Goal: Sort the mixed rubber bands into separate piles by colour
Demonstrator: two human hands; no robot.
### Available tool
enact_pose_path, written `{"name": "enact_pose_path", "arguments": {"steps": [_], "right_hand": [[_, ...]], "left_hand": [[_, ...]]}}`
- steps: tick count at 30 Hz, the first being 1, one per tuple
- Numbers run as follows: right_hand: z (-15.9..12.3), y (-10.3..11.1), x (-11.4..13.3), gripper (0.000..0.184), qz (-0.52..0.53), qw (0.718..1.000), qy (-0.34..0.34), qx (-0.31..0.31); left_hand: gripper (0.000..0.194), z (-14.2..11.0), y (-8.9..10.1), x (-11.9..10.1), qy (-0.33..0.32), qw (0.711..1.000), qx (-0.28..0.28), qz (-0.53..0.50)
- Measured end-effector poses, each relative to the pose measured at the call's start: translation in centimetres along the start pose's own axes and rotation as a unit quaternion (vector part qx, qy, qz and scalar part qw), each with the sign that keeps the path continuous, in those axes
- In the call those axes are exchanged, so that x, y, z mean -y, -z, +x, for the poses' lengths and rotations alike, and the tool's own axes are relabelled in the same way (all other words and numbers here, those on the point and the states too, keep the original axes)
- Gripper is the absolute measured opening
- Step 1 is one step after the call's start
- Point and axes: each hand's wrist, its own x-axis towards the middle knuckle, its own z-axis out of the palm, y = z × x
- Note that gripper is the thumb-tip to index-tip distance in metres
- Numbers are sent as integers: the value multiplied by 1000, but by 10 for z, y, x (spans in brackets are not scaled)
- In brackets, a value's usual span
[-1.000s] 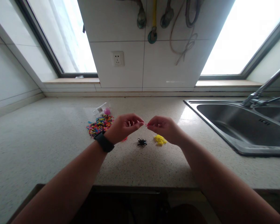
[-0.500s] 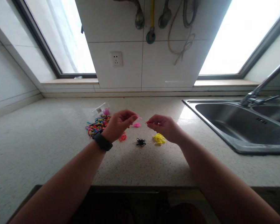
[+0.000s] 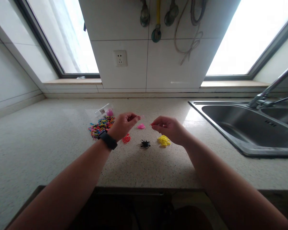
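Observation:
Fingertips of my left hand (image 3: 125,125) are closed on a pale pink rubber band (image 3: 142,117), held above the counter. Opposite it, my right hand (image 3: 167,127) pinches a small red rubber band (image 3: 151,125), mostly hidden by the fingers. Between and below the hands lie a pink pile (image 3: 141,126) and a black pile (image 3: 145,144) of bands. A red pile (image 3: 126,138) is beside my left wrist, and a yellow pile (image 3: 163,141) sits under my right hand. Left of my left hand spreads a large mixed-colour heap (image 3: 99,127) of bands, partly covered by the hand.
A clear plastic bag (image 3: 103,110) with a pink round item (image 3: 109,112) lies behind the mixed heap. To the right, a steel sink (image 3: 244,150) with a faucet (image 3: 256,100) is set into the speckled counter (image 3: 50,143). A tiled wall with a socket (image 3: 120,58) stands behind.
My left hand has shifted slightly, and the pale pink band now sits higher, clear of the pink pile. My right hand keeps its pinch. The view has tilted a little.

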Motion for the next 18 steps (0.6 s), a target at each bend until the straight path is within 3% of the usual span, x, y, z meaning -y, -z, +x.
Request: {"name": "enact_pose_path", "arguments": {"steps": [9,13,18], "right_hand": [[1,2,2,22,5,1000,-4,7],[1,2,3,22,2,1000,3,7],[0,3,3,22,-14,1000,11,4]], "left_hand": [[33,7,3,24,-8,974,62,219],[36,6,4,26,6,961,110,252],[37,5,5,24,7,953,128,275]]}}
